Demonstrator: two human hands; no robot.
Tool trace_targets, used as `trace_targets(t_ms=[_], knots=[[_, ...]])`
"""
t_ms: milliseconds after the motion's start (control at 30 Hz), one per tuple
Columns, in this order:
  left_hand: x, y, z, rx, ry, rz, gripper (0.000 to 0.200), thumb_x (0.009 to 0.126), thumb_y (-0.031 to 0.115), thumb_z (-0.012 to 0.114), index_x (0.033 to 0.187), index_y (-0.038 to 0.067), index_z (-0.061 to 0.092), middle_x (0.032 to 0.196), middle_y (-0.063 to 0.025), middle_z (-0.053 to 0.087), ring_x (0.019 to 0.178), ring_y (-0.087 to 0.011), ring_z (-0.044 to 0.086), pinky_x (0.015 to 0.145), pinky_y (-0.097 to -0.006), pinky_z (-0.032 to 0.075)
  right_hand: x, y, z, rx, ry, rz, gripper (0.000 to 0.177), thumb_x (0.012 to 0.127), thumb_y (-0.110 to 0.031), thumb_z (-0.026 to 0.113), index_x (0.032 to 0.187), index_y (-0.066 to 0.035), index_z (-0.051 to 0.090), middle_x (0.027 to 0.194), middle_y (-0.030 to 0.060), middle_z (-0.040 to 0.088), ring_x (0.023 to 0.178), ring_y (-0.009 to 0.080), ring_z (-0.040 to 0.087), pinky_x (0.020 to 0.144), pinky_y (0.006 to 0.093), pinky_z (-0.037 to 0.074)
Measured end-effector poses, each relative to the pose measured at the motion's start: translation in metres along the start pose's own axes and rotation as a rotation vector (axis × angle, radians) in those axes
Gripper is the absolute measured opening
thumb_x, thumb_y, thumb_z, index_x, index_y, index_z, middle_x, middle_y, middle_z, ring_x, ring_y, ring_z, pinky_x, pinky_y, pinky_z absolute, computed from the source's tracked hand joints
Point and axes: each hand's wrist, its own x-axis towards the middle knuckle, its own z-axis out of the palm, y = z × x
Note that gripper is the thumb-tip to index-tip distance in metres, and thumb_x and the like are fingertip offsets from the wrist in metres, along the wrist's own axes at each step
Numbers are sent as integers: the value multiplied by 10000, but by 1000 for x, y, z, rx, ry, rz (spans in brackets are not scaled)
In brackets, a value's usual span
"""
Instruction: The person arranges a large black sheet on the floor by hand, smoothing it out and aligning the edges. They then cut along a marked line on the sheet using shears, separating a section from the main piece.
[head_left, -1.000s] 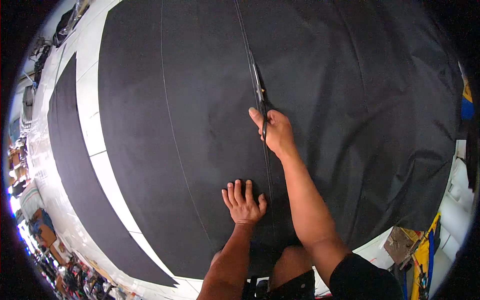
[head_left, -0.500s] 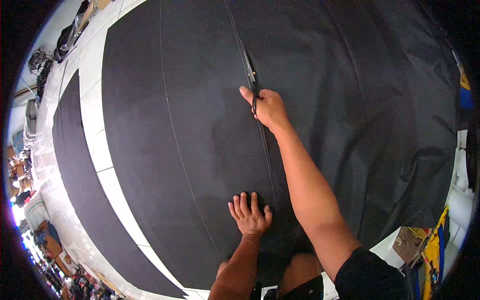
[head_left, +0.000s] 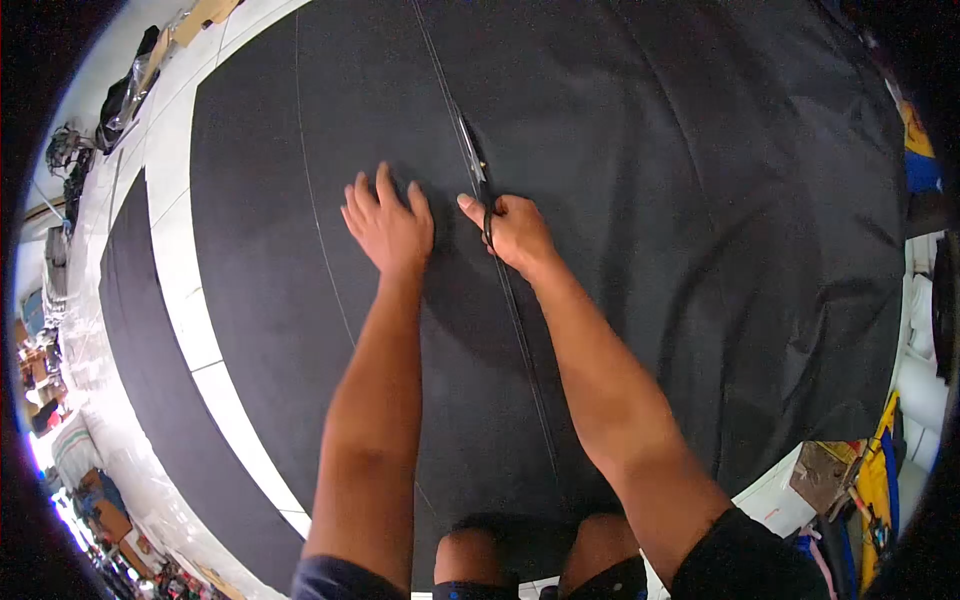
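Note:
A large sheet of black fabric [head_left: 620,120] covers the tiled floor, marked with thin pale lines. My right hand [head_left: 515,228] is closed round the black handles of a pair of scissors [head_left: 472,152], whose blades point away from me along a line near the middle of the fabric. To the left of the scissors, my left hand [head_left: 390,225] is over the fabric with its fingers spread and nothing in it.
A narrow black fabric strip [head_left: 185,360] lies at the left, with white tiles [head_left: 205,350] between it and the sheet. Assorted items line the far left edge. At the lower right are a brown piece [head_left: 825,472] and yellow and blue material [head_left: 878,490].
My left hand has moved forward over the fabric, from near my knees to beside the scissors. My right hand still holds the scissors, which appear slightly lower and further left in view.

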Motion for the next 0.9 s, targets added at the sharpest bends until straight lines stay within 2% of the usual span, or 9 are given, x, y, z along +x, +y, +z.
trace_targets(t_ms=[33, 133, 200, 433, 533, 767, 900], knots=[[11, -2, 13, 112, -27, -4, 516, 915, 372, 588, 1341, 88, 528, 1378, -215, 487, 1313, -409, 411, 1106, -536, 297, 0, 2, 1, -9, -1, -3, 577, 838, -590, 701, 650, -76, 519, 560, 54, 555, 508, 140, 541, 494, 309, 430], [9, -1, 29, 94, -107, -97, 562, 924, 415, 547, 1393, 112, 487, 1446, -219, 422, 1391, -414, 323, 1155, -556, 212, 8, 11, 3, -1, 2, -31, 564, 837, -579, 710, 659, -80, 517, 568, 41, 549, 514, 127, 534, 497, 295, 423], [4, -3, 24, 90, -160, -93, 565, 922, 400, 546, 1403, 113, 473, 1454, -224, 407, 1398, -420, 315, 1162, -557, 204, 7, 17, 7, 47, 7, -73, 553, 836, -571, 718, 667, -86, 514, 573, 26, 539, 515, 115, 523, 498, 286, 418], [19, 3, 16, 87, -225, -128, 559, 919, 376, 543, 1399, 100, 471, 1447, -238, 405, 1394, -442, 315, 1161, -563, 202, 8, 2, 7, 109, -37, 89, 523, 863, -510, 724, 646, -125, 445, 573, -12, 480, 519, 74, 458, 482, 251, 371], [20, 4, 16, 81, -262, -149, 569, 919, 375, 544, 1411, 101, 461, 1461, -239, 383, 1406, -439, 292, 1167, -562, 187, 36, -8, 10, 107, -21, 111, 639, 815, -618, 705, 654, -26, 524, 612, 108, 521, 575, 193, 475, 555, 379, 407], [22, 6, 13, 87, -329, -189, 594, 898, 374, 531, 1416, 92, 465, 1482, -234, 356, 1425, -429, 256, 1184, -552, 159, 84, -42, 12, 115, 15, 55, 627, 823, -599, 707, 633, -31, 522, 574, 96, 502, 546, 204, 451, 536, 390, 393], [20, 5, 13, 86, -344, -189, 587, 903, 369, 533, 1414, 90, 463, 1481, -237, 357, 1425, -431, 254, 1182, -561, 152, 87, -34, 13, 105, 26, 39, 632, 824, -594, 711, 614, -32, 515, 563, 81, 485, 537, 183, 444, 522, 382, 380]])
